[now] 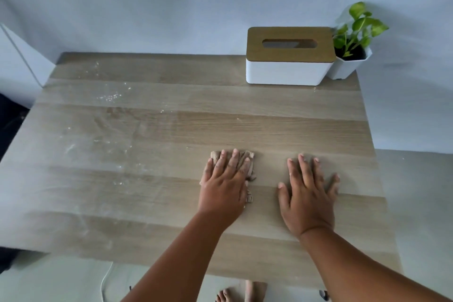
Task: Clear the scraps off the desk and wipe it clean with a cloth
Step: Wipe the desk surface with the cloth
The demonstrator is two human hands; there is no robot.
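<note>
While the left hand (pixel 224 182) presses flat on the bunched brown cloth (pixel 246 163), just left of the right hand (pixel 307 197) resting open on the desk (pixel 269 125), firm overlapping strokes should carry toward the white crumbs (pixel 109 97) far left.

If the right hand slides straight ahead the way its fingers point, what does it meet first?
Probably the tissue box. The right hand lies flat on the desk, fingers pointing toward the far edge and slightly left. Bare wood lies between them, so the way looks free up to the box's front wall.
</note>
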